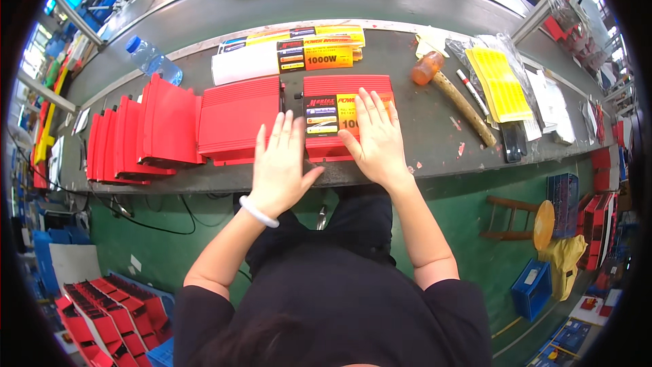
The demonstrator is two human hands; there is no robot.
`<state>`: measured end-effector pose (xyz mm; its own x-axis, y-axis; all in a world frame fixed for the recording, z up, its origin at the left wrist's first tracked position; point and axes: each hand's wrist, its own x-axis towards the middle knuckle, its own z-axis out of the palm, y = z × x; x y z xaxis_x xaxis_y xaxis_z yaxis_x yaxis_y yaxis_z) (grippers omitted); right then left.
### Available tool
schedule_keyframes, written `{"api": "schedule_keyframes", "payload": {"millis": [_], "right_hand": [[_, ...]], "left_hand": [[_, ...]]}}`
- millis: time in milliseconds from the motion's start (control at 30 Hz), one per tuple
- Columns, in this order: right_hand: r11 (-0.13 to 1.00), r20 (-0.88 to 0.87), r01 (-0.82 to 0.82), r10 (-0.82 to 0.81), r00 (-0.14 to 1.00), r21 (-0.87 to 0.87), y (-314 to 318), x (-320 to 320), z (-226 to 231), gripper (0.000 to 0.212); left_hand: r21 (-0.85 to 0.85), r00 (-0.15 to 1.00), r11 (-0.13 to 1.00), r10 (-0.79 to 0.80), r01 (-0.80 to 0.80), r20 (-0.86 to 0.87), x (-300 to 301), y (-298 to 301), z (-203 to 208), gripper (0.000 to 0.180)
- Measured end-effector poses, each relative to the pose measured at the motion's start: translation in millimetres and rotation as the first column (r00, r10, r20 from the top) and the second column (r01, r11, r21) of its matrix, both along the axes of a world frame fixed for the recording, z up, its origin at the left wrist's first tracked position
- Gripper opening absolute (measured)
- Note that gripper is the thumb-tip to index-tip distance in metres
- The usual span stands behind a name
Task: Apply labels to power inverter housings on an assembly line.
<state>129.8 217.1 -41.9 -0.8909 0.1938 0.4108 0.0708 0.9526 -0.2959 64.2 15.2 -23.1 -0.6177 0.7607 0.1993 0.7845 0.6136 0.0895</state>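
Observation:
A red inverter with ribbed sides lies on the grey workbench in front of me, a yellow and black label on its top. My right hand rests flat on the label's right part, fingers stretched out. Fingers extended and slightly blurred, my left hand is at the gap between this inverter and a plain red one to its left; whether it touches either cannot be told. Neither hand holds anything. Behind the inverters are stacked printed label sheets, partly covered by a white backing sheet.
Several red inverters lean in a row at left, near a water bottle. At right lie a mallet, a marker, yellow sheets and a dark phone-like object. A stool stands on the floor.

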Motion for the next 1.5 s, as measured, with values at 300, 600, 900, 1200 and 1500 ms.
{"api": "schedule_keyframes", "payload": {"millis": [300, 600, 900, 1200, 1500], "right_hand": [[0.964, 0.100, -0.260, 0.254, 0.962, 0.053, -33, -5, 6, 0.081], [0.972, 0.302, -0.118, 0.052, 0.952, 0.205, 34, 37, 18, 0.084], [0.998, 0.066, -0.056, 0.053, 0.996, 0.039, 25, 44, 23, 0.070], [0.981, 0.139, -0.171, 0.157, 0.978, 0.095, 3, 18, 23, 0.068], [0.963, 0.232, -0.201, 0.158, 0.960, 0.176, 11, 18, 26, 0.068]], "left_hand": [[0.066, 0.987, 0.986, -0.156, 0.155, 0.022, -16, 13, 3, 0.097], [0.026, 0.985, 0.985, -0.172, 0.173, -0.030, -19, 13, 1, 0.099], [0.118, 0.984, 0.979, -0.170, 0.164, 0.045, -5, 10, 12, 0.092], [0.078, 0.995, 0.993, -0.089, 0.086, 0.034, -13, -10, 16, 0.082], [0.067, 0.978, 0.975, -0.210, 0.210, -0.007, -41, 8, 15, 0.071]]}}
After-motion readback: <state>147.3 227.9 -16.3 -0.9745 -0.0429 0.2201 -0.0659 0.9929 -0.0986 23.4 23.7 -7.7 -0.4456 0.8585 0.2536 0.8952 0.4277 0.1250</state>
